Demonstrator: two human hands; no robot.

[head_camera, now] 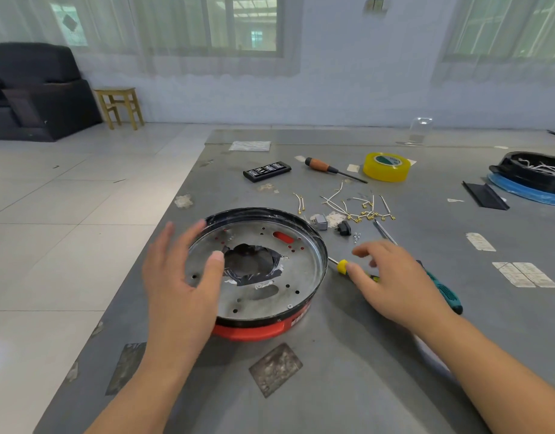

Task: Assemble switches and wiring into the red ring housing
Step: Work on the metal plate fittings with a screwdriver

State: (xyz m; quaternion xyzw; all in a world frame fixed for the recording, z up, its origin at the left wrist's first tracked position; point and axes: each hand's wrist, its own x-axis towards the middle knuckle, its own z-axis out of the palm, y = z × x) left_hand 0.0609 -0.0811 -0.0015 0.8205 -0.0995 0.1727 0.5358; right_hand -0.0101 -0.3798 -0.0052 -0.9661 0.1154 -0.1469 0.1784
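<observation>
red ring housing (260,332) sitting on the grey desk (348,386), near its left edge, metal plate up, taped hole in the middle. left hand (179,277) hovering over the housing's left rim, grip spread and relaxed, thumb above the plate, holding nothing; contact with the rim hard to call. right hand (395,280) low over the desk just right of the housing, fingers loosely spread, grip empty, fingertips right at the yellow-capped screwdriver (343,266) lying beside the rim; touching or just short of it, cannot tell. green-handled tool (442,289) partly hidden under that hand.

looks like early days: no switches or wires visible in the housing. bundle of white wires with brass terminals (361,211) still loose on the desk beyond the housing, small grey and black switch parts (332,225) just beside it, a few tiny screws nearby.

step in hand reads as set-up: steadying the housing, reaching for a driver. next move probably calls for closing the right grip round that screwdriver while bracing the rim with the left, or fetching the first switch part. small parts, so a fine pinch needed.
</observation>
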